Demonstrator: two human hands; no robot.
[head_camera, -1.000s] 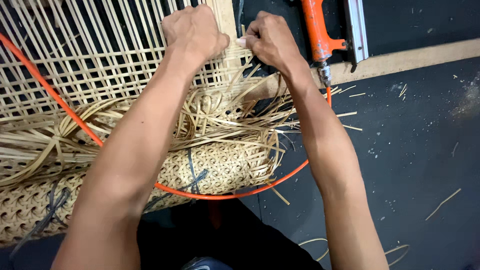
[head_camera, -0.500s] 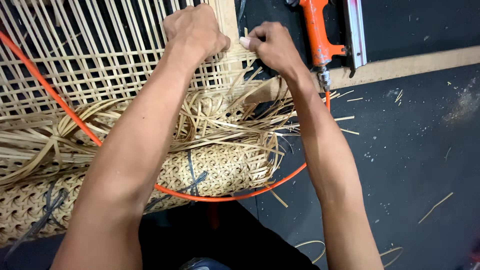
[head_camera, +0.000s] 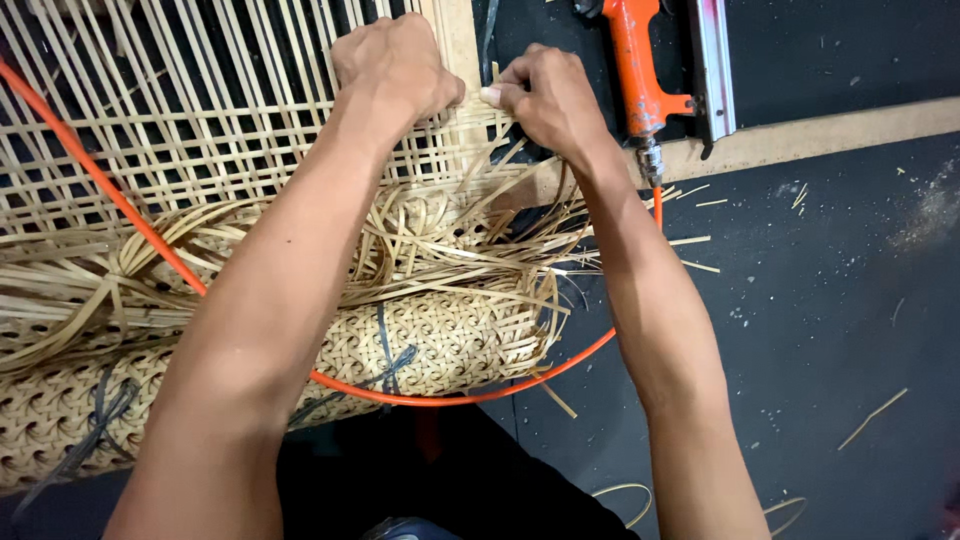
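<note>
Both hands meet at 12 o'clock over the woven cane panel, fingertips hidden, so what exactly they pinch is hard to tell. Left hand sits curled knuckles-up on the weave; right hand is clenched on a cane strip at the panel's edge. Orange nail gun lies at 1 o'clock, top cut off. Open dark floor at 3 o'clock.

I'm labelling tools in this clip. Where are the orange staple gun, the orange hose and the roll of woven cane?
orange staple gun (head_camera: 640, 70), head view, on its handle.
orange hose (head_camera: 470, 397), head view, on its lowest curve.
roll of woven cane (head_camera: 450, 340), head view, on its webbing.
</note>
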